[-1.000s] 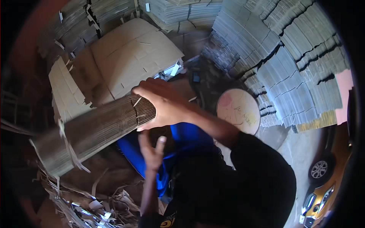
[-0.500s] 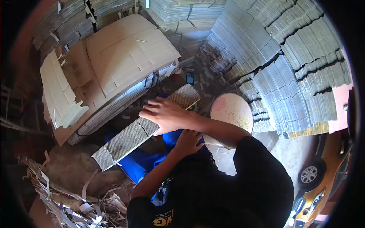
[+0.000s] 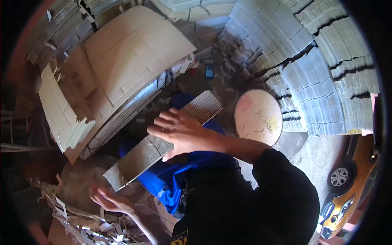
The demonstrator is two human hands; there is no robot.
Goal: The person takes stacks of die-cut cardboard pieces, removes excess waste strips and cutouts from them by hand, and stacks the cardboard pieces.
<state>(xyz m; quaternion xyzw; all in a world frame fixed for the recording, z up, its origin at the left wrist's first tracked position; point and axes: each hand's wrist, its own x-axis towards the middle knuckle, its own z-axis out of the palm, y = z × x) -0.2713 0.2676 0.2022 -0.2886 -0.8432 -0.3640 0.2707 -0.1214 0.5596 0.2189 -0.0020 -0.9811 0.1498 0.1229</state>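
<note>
A long bundle of corrugated cardboard strips (image 3: 132,163) lies slantwise across blue-trousered legs. My right hand (image 3: 175,132) grips it near the middle, fingers over the far side and thumb at the near edge. The ridged strip ends face up; a dark line, perhaps a tie, crosses beside the fingers. Just below the bundle's lower-left end, my left hand (image 3: 108,200) hangs with its fingers stretched out, slightly blurred, holding nothing and apart from the bundle.
Large cardboard sheets (image 3: 134,45) are stacked at upper left. Paper scraps (image 3: 106,226) fill the lower left. A round-topped drum (image 3: 258,116) stands right of the bundle, tied cardboard stacks (image 3: 314,90) behind it. A phone (image 3: 209,72) lies farther back; an orange car (image 3: 347,200) is at right.
My left hand has moved from beside the body, under the right wrist, out to the bundle's lower-left end. The right hand still holds the bundle. The whole view has shifted slightly.
</note>
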